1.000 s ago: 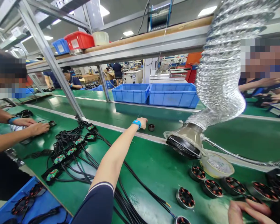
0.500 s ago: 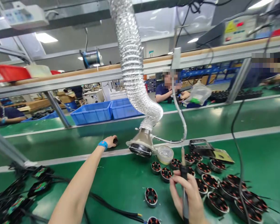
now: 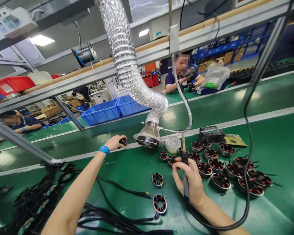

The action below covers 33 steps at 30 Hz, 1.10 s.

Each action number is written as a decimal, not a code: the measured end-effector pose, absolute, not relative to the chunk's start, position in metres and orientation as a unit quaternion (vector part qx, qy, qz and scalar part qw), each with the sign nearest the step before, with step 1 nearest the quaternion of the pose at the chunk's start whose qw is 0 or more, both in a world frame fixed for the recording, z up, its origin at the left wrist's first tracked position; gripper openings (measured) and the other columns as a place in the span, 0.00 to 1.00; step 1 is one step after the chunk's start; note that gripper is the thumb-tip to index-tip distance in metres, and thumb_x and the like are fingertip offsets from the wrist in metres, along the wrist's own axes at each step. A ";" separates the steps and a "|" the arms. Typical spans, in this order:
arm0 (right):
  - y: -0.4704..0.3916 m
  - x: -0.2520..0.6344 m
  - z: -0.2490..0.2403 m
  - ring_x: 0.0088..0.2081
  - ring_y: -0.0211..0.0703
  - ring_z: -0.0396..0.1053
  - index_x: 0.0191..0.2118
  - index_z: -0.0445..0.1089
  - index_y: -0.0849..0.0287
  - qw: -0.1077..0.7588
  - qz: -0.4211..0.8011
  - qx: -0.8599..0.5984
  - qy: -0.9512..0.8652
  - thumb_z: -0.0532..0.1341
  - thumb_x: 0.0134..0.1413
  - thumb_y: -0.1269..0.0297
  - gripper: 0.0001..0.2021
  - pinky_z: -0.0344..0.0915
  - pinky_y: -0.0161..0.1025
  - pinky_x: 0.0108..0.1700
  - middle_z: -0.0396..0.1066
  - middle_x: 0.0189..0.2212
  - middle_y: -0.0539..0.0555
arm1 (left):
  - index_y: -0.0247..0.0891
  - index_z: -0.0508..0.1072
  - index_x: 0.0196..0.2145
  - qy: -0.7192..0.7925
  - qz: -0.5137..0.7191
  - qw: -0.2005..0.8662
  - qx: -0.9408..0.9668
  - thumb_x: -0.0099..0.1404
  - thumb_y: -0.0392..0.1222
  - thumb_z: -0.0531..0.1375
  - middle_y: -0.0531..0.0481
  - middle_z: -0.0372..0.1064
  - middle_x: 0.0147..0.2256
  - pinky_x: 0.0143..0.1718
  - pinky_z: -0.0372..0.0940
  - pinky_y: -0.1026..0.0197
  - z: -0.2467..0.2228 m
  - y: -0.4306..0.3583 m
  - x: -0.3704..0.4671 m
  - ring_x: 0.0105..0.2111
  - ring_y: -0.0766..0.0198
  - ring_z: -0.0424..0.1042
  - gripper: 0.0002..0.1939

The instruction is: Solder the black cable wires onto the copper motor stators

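My left hand [image 3: 115, 142], with a blue wristband, is closed round a small dark motor part [image 3: 122, 141] over the metal edge strip, left of the fume hood [image 3: 148, 134]. In my right hand [image 3: 189, 173] is a soldering iron [image 3: 185, 160], its tip pointing up and its cable trailing down to the right. Ring-shaped stators with copper windings stand on the green mat; one stator [image 3: 157, 180] and another ring stator [image 3: 159, 204] lie between my arms, and several more sit right of my right hand. A round tub [image 3: 172, 143] is beside the hood.
Black cables with small circuit boards [image 3: 42, 205] heap at the lower left. A metal bracket [image 3: 210, 134] lies behind the stators. The silver duct [image 3: 127, 58] hangs overhead. Blue bins [image 3: 101, 112] stand across the bench. A person [image 3: 181, 73] sits opposite, another at far left.
The view has tilted and shifted. My left hand, still round the part, now appears at the near edge of the metal strip. My right hand still holds the iron; more cables show below.
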State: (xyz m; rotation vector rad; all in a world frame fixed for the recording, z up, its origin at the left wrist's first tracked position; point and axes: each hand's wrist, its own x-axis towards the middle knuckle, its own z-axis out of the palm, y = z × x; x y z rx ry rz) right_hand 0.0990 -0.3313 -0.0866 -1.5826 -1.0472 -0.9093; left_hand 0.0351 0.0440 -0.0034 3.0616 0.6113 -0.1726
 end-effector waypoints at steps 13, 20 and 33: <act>-0.329 0.105 -0.088 0.39 0.43 0.71 0.45 0.67 0.57 0.493 -0.400 -0.638 -0.436 0.64 0.56 0.73 0.12 0.72 0.42 0.41 0.68 0.42 0.56 | 0.46 0.61 0.64 -0.008 0.042 0.148 0.988 0.60 0.49 0.66 0.43 0.62 0.58 0.53 0.65 0.57 -0.034 -0.096 0.028 0.53 0.54 0.68 0.36; -0.330 0.097 -0.085 0.39 0.42 0.70 0.46 0.66 0.57 0.503 -0.397 -0.630 -0.439 0.64 0.56 0.76 0.14 0.72 0.41 0.41 0.67 0.43 0.56 | 0.38 0.73 0.52 0.165 0.051 0.084 0.981 0.65 0.49 0.62 0.43 0.69 0.49 0.49 0.66 0.56 -0.017 -0.029 -0.030 0.45 0.56 0.71 0.20; -0.325 0.089 -0.096 0.40 0.44 0.71 0.48 0.65 0.56 0.511 -0.304 -0.643 -0.483 0.62 0.56 0.78 0.16 0.72 0.42 0.42 0.65 0.44 0.59 | 0.37 0.69 0.36 0.121 0.081 0.266 0.953 0.73 0.41 0.49 0.49 0.72 0.34 0.38 0.63 0.64 -0.030 -0.057 -0.078 0.33 0.66 0.70 0.11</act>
